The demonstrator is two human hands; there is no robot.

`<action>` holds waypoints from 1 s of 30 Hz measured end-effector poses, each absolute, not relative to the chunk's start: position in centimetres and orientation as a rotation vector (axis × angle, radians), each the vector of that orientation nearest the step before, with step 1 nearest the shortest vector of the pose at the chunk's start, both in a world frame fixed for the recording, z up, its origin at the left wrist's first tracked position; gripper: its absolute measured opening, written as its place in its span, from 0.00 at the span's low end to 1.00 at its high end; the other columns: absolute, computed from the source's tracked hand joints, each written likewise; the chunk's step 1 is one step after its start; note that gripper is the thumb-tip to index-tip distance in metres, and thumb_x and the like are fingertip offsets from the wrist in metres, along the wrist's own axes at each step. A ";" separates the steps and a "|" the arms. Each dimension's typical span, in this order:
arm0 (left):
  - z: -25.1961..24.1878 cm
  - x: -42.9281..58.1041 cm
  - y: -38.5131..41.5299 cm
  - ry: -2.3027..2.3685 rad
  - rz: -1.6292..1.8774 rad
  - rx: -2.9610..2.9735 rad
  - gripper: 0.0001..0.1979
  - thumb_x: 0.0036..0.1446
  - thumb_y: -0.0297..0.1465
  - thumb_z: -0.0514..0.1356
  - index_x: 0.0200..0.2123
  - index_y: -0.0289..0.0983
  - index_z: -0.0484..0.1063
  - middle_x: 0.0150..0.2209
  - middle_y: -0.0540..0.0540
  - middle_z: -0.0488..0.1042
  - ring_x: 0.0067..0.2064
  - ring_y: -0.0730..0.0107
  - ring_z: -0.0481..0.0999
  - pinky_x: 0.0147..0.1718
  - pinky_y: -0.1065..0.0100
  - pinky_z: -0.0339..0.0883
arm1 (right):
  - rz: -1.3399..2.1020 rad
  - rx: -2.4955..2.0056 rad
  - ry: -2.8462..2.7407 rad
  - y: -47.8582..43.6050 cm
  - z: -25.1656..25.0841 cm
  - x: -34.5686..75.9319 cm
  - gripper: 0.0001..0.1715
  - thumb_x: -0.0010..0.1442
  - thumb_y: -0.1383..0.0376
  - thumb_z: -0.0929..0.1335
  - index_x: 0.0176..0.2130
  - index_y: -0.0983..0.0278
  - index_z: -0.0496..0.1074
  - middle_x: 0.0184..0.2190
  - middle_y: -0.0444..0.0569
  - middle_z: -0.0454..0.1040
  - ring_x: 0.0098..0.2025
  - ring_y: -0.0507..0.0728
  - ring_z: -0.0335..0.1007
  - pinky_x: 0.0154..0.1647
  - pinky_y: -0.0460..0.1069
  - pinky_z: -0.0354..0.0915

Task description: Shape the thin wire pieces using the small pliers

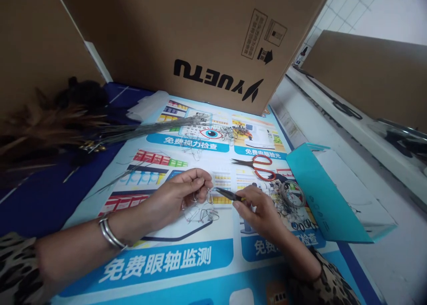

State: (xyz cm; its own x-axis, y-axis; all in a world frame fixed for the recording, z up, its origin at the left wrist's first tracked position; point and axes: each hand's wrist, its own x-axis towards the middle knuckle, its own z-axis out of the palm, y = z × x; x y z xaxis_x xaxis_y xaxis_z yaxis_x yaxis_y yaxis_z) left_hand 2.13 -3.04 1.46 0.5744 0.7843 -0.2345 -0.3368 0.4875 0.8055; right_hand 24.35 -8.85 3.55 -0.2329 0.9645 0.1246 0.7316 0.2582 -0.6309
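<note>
My left hand [190, 189] is closed in a pinch on a thin bent wire [210, 193], above a small tangle of wire pieces [202, 214] on the printed sheet. My right hand [255, 207] grips a pair of pliers [228, 194] with dark jaws. Their tip points left and is close to the wire at my left fingertips; whether it touches, I cannot tell. Beyond my right hand lie red-handled scissors [256, 164], blades to the left. A coil of wire [293, 193] and loose wire loops rest right of that hand.
A large cardboard box [167, 38] stands at the back. An open teal box [336, 202] is at the right. Long straight wires [156, 127] and brown feather-like stems [43, 122] lie at the left. Another wire tangle [230, 133] sits farther back.
</note>
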 end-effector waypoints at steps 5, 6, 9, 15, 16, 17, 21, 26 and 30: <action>1.1 1.9 -2.4 0.545 0.736 0.725 0.03 0.55 0.29 0.58 0.32 0.35 0.69 0.28 0.48 0.67 0.25 0.78 0.63 0.24 0.75 0.56 | 0.585 -1.491 -2.108 -9.0 3.0 24.3 0.10 0.56 0.64 0.65 0.39 0.63 0.71 0.34 0.50 0.70 0.37 0.55 0.64 0.36 0.48 0.61; 1.2 1.9 -2.3 0.528 0.732 0.723 0.03 0.55 0.28 0.58 0.32 0.34 0.69 0.28 0.49 0.67 0.25 0.78 0.62 0.23 0.75 0.56 | 0.584 -1.485 -2.110 -9.0 2.9 24.3 0.10 0.56 0.64 0.65 0.39 0.63 0.71 0.34 0.50 0.70 0.37 0.55 0.64 0.37 0.49 0.61; 1.6 1.8 -2.3 0.512 0.725 0.710 0.02 0.55 0.28 0.57 0.31 0.34 0.69 0.27 0.49 0.66 0.24 0.79 0.62 0.22 0.75 0.55 | 0.582 -1.469 -2.094 -9.1 2.8 24.1 0.10 0.57 0.65 0.65 0.39 0.63 0.71 0.35 0.50 0.70 0.38 0.56 0.65 0.39 0.49 0.62; 1.7 1.8 -2.5 0.525 0.721 0.741 0.02 0.54 0.28 0.58 0.31 0.35 0.68 0.28 0.49 0.67 0.24 0.79 0.63 0.23 0.76 0.55 | 0.537 -1.399 -2.052 -9.5 2.7 23.7 0.11 0.57 0.65 0.64 0.40 0.63 0.70 0.35 0.51 0.70 0.39 0.56 0.66 0.39 0.50 0.63; 1.6 1.8 -2.5 0.535 0.728 0.766 0.02 0.55 0.28 0.58 0.32 0.35 0.68 0.28 0.49 0.67 0.25 0.79 0.63 0.23 0.76 0.55 | 0.523 -1.387 -2.043 -9.6 2.6 23.7 0.11 0.57 0.64 0.64 0.41 0.63 0.70 0.35 0.51 0.70 0.39 0.56 0.65 0.39 0.50 0.63; 1.5 1.8 -2.6 0.553 0.737 0.794 0.03 0.55 0.29 0.58 0.33 0.35 0.68 0.29 0.49 0.68 0.25 0.78 0.64 0.23 0.76 0.55 | 0.507 -1.380 -2.036 -9.6 2.6 23.7 0.11 0.57 0.64 0.64 0.41 0.63 0.70 0.36 0.51 0.70 0.39 0.57 0.65 0.40 0.51 0.63; 1.2 2.0 -2.8 0.668 0.768 0.884 0.04 0.57 0.31 0.56 0.35 0.37 0.68 0.31 0.50 0.68 0.26 0.78 0.64 0.24 0.76 0.55 | 0.413 -1.389 -2.044 -9.9 2.4 23.7 0.10 0.58 0.64 0.64 0.41 0.63 0.69 0.37 0.52 0.69 0.40 0.57 0.64 0.42 0.52 0.63; 1.3 2.4 -3.3 0.746 0.819 0.940 0.04 0.58 0.31 0.55 0.36 0.38 0.68 0.31 0.51 0.68 0.28 0.78 0.64 0.25 0.76 0.56 | 0.230 -1.433 -2.127 -10.1 2.4 23.3 0.12 0.58 0.64 0.64 0.42 0.64 0.69 0.37 0.53 0.68 0.41 0.59 0.63 0.43 0.54 0.61; 1.1 2.6 -3.5 0.793 0.909 0.954 0.05 0.59 0.32 0.54 0.37 0.38 0.68 0.33 0.50 0.68 0.30 0.77 0.66 0.29 0.75 0.59 | 0.138 -1.496 -2.175 -10.1 2.6 22.7 0.12 0.59 0.63 0.63 0.42 0.65 0.69 0.37 0.53 0.68 0.41 0.59 0.62 0.42 0.55 0.61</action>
